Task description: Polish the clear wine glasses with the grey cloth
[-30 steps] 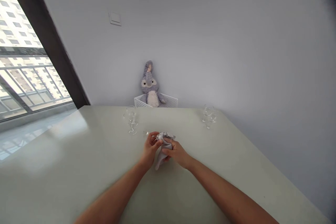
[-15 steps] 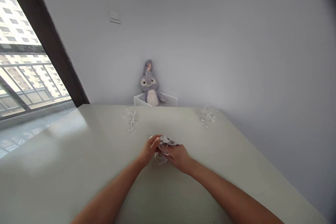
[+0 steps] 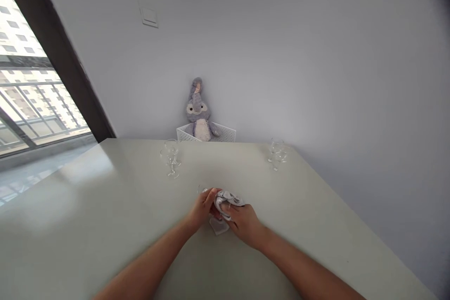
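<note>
My left hand (image 3: 203,210) is closed round a clear glass (image 3: 201,189). Only a bit of it, apparently the foot, shows past my fingers. A pale grey-white cloth (image 3: 230,197) is bunched over the glass's other end, and one corner hangs down below my hands. My right hand (image 3: 249,226) grips this cloth and presses it against the glass. The fingertips are partly hidden in the folds, so I cannot tell how deep they reach. Both hands are close together above the middle of the table.
Clear stemmed glasses (image 3: 172,159) stand upright on the pale table (image 3: 123,206) at the back left. More stemmed glasses (image 3: 277,154) stand at the back right. Beyond the far edge, a grey plush toy (image 3: 202,124) sits in a white basket (image 3: 227,134) against the wall.
Both hands, with the glass and cloth, have come slightly lower in view, nearer to me. The cloth's folds have shifted and opened more. The camera view has moved a little.
</note>
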Demonstrator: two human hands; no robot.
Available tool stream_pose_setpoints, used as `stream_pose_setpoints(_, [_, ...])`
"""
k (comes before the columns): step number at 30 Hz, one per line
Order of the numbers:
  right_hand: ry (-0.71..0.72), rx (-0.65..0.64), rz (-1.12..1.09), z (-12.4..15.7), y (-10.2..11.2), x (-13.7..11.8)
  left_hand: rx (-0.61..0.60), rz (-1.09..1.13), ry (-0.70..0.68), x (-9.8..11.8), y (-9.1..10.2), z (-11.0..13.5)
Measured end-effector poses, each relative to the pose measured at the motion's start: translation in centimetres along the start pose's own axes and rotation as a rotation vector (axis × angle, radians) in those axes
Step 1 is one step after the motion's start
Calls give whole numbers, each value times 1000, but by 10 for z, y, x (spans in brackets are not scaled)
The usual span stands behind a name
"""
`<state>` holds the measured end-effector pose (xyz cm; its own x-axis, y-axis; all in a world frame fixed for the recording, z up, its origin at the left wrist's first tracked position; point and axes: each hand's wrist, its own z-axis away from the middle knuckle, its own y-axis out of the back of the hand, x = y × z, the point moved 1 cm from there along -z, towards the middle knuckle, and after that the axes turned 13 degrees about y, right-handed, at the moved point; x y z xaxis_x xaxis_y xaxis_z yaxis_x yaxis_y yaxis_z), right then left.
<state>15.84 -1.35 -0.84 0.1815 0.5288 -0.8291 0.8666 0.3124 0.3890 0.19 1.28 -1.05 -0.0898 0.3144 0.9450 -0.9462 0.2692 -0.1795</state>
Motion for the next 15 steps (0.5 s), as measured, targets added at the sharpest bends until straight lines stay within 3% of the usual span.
stream_pose_setpoints(2, [-101, 66, -123, -2, 4, 7, 12, -6, -22, -2, -1, 2])
stream_pose_setpoints(6, [-360, 402, -660, -10, 18, 25, 96, 59, -150, -2, 3, 10])
stream_pose_setpoints(8, [-425, 506, -806, -13, 22, 28, 120, 154, -195, 2, 7, 11])
stream_pose_setpoints(11, [-475, 458, -892, -13, 20, 25, 131, 228, -247, 9, 13, 8])
stream_pose_setpoints(15, [-396, 235, -839, -9, 14, 18, 140, 62, -304, 14, 22, 0])
